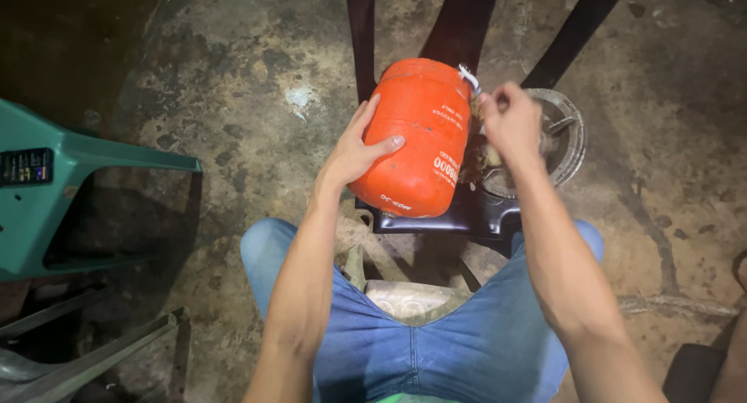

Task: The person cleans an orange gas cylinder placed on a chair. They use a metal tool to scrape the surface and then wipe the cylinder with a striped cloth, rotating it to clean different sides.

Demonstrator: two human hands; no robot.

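Note:
An orange gas cylinder lies tilted on a dark metal base on the concrete floor in front of my knees. My left hand presses flat against the cylinder's left side, thumb on its front. My right hand is at the cylinder's top right, fingers pinched around a small white fitting near the valve. Just behind that hand sits a round metal burner ring, partly hidden by the hand.
A green plastic chair stands at the left edge. Grey metal bars lie at the lower left. Dark chair legs rise behind the cylinder. My blue-jeaned legs fill the lower middle.

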